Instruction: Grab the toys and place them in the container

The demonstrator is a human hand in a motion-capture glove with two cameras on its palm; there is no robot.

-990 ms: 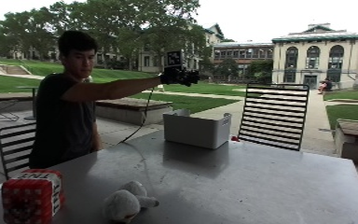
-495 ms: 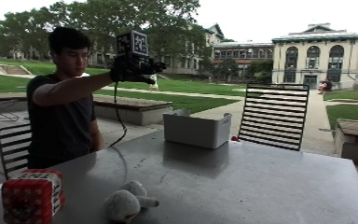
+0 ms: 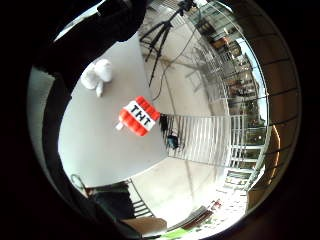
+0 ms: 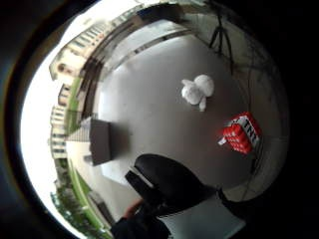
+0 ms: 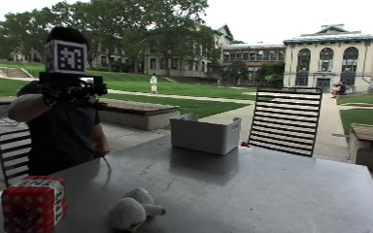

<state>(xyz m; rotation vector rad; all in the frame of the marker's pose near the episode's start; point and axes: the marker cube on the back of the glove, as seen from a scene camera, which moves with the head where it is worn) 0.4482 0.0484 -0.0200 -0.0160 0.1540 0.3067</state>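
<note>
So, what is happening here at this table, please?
A person stands behind the table with the gloved right hand raised in front of the face, holding no toy. Two toys lie on the near end of the table: a red TNT block and a white plush toy beside it. The white container stands at the far side. No toy has been picked up yet.

The black-gloved right hand (image 5: 70, 92) is raised at chest height, elbow bent. It holds nothing. Its fingers cannot be made out.
</note>
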